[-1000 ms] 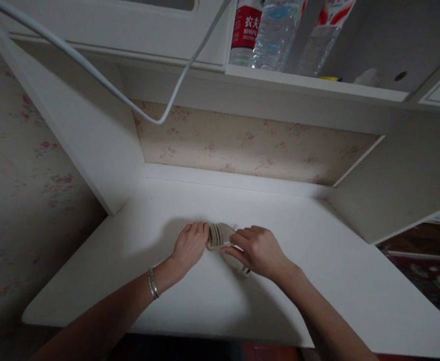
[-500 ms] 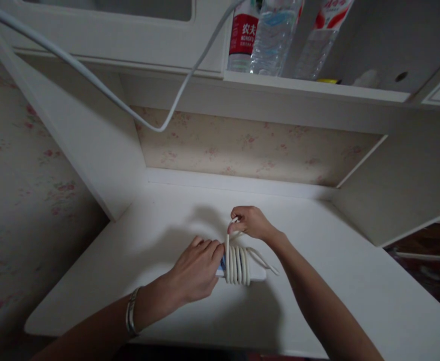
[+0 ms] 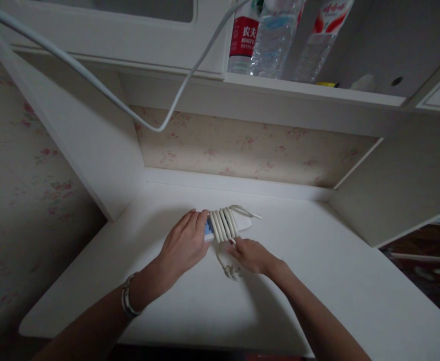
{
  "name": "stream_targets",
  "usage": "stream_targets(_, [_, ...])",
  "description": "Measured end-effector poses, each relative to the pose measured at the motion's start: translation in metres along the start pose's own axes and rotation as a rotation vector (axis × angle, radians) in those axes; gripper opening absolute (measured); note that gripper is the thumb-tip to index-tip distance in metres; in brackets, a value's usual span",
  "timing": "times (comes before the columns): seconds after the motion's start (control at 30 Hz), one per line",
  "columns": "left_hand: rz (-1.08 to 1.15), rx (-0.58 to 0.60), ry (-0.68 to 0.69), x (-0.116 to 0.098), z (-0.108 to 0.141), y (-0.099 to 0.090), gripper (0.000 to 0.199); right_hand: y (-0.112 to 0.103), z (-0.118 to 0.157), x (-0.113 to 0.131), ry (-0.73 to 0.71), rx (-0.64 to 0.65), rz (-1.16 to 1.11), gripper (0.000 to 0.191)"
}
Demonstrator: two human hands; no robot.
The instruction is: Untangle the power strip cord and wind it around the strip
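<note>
A white and blue power strip is held above the white desk, with several turns of cream cord wound round its middle. My left hand is closed round the strip's left end. At the lower right side of the coil, my right hand pinches the cord. One loop of cord sticks out to the right above the strip's white end. Below the strip a loose piece of cord hangs down, blurred at its lower end.
The white desk has side panels and a back wall with floral paper. Plastic bottles stand on a shelf above. A thick pale cable hangs across the upper left, in front of the cabinet.
The power strip and my left hand have moved up and left. My right hand has come down from above the coil to its lower side. A loose cord piece now shows below.
</note>
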State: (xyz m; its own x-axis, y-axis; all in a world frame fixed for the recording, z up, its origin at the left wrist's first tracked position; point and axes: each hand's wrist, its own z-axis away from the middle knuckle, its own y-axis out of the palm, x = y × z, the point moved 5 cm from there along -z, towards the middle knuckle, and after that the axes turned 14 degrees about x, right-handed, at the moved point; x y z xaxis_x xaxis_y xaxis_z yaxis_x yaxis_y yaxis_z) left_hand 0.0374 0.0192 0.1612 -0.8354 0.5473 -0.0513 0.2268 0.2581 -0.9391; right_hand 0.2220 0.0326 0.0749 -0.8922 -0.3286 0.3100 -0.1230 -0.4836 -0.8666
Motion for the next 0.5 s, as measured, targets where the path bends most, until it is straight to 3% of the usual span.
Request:
stream_targets(0.13, [-0.071, 0.080, -0.108, 0.011, -0.016, 0.012, 0.033, 0.007, 0.020, 0.017, -0.028, 0.002, 0.059, 0.030])
stream_targets(0.33, [-0.142, 0.153, -0.292, 0.019, -0.036, 0.026, 0.027, -0.008, 0.047, 0.055, -0.076, -0.049, 0.261, 0.024])
stream_targets(0.43, [-0.178, 0.163, -0.259, 0.016, -0.040, 0.033, 0.024, -0.027, 0.058, 0.071, -0.099, -0.152, 0.346, 0.016])
stream_targets(0.5, [-0.194, 0.187, -0.183, 0.011, -0.039, 0.038, 0.024, -0.044, 0.061, 0.077, -0.092, -0.248, 0.421, 0.022])
